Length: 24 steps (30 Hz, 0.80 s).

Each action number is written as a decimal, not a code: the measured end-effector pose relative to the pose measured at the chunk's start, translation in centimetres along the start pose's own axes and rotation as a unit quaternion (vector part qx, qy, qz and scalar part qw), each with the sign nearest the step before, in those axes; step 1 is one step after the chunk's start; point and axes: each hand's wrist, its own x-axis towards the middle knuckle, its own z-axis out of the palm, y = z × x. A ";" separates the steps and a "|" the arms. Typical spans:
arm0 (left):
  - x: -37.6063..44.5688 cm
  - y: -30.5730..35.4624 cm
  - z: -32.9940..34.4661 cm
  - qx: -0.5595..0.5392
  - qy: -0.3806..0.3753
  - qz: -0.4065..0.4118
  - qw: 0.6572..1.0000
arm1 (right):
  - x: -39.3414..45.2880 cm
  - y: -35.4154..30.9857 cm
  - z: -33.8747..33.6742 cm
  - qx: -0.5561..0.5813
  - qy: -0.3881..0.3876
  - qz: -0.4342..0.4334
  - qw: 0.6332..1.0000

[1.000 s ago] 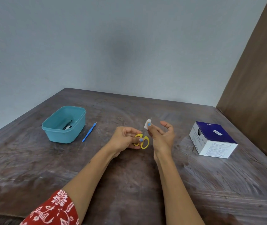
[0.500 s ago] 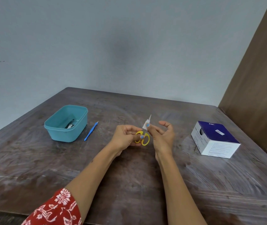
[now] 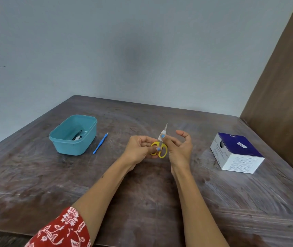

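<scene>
The left hand (image 3: pixel 138 148) is closed around the small scissors (image 3: pixel 162 155), with the fingers curled at the two round yellow plastic rings and the thumb, its nail painted light blue, lying over one ring. The scissors are held in the air above the middle of the desk (image 3: pixel 142 202), with the thin, pale, pointed blades standing up and leaning a little to the right. The right hand (image 3: pixel 179 148) pinches a small white pad (image 3: pixel 160 138) against the lower part of the blades; one fingertip with a blue nail presses on it, while the thumb stands free and apart. The pad looks soft and folded, but its material I cannot tell. The desk is dark wood with a worn, streaky, slightly glossy surface. On the left stands a teal plastic tub (image 3: pixel 74 145), rectangular with rounded corners, with some dark thin objects inside. Just beside it lies a slim blue tool (image 3: pixel 100 143) with a small pale tip. Well apart on the right sits a cardboard box (image 3: pixel 236 152), white at the sides and dark blue on top. A red sleeve (image 3: pixel 62 230) with a white flower pattern covers the left upper arm.
</scene>
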 end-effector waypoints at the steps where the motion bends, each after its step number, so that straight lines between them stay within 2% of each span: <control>1: 0.1 0.0 0.0 -0.001 0.009 0.006 1.000 | -0.1 0.0 0.1 -0.002 -0.003 0.001 1.000; 4: 0.2 -0.1 -0.2 -0.001 0.041 0.019 0.999 | -0.3 0.2 0.2 -0.012 -0.017 0.000 1.000; 10: 0.2 -0.3 -0.1 0.008 0.058 0.020 0.998 | -0.2 0.4 -0.2 -0.068 -0.034 -0.018 0.997; 15: -0.1 -0.1 0.0 0.015 0.019 0.013 1.000 | -0.1 0.0 -0.2 -0.026 0.000 -0.030 0.999; 19: 0.2 -0.2 0.0 0.011 0.060 0.026 0.998 | -0.5 0.1 -0.1 -0.091 -0.017 -0.062 0.994; 24: 0.2 -0.3 -0.1 0.014 0.066 0.036 0.997 | -0.5 0.4 -0.1 -0.123 0.016 -0.088 0.988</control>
